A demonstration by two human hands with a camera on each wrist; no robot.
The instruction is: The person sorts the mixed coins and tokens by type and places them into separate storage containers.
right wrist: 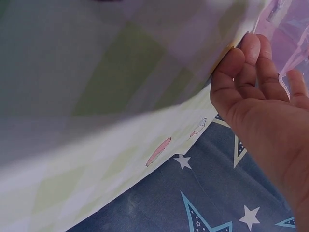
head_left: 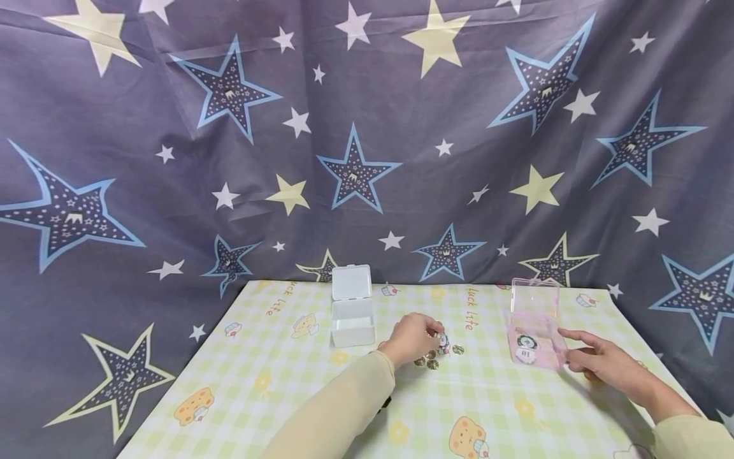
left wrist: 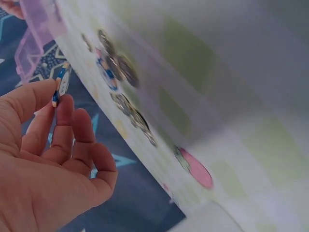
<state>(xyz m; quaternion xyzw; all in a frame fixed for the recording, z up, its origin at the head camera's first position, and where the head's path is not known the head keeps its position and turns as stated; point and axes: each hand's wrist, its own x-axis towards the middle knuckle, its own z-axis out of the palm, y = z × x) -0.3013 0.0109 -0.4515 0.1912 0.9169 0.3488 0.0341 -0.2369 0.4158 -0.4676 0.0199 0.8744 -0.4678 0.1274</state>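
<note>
L hand (head_left: 413, 339) pinches blue/wht chip (left wrist: 61, 83), R hand (head_left: 610, 368) at pink box (head_left: 547, 358).

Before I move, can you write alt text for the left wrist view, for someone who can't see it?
The left hand pinches a blue-and-white chip between thumb and fingers. Beside it, metallic coins lie in loose clusters on a green-and-white checked cloth. Part of a pink box shows at the picture's upper left.
</note>
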